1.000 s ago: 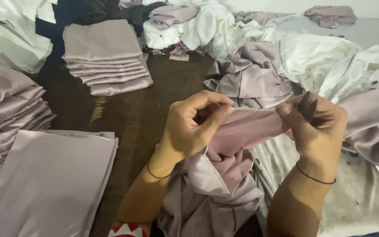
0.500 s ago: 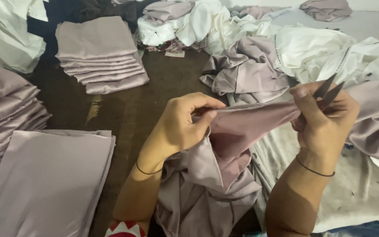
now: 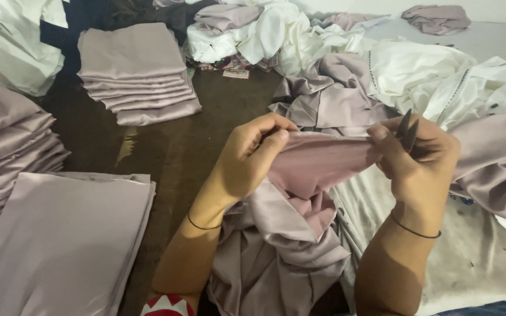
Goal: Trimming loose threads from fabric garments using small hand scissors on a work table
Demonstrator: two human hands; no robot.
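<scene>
Since a moment ago I see my hands drawn wider apart, the mauve cloth [image 3: 323, 161] now stretched taut between them. My left hand [image 3: 247, 158] pinches its edge, fingers closed on the satin. My right hand [image 3: 420, 161] grips the other end, dark snips [image 3: 407, 130] poking up above its fingers. The cloth is smooth, glossy, and hangs crumpled below my fingers. Left of them lie flat folded stacks [image 3: 136, 76]; beyond them, rumpled white sheets [image 3: 440, 76] on the dark table [image 3: 206, 134].
</scene>
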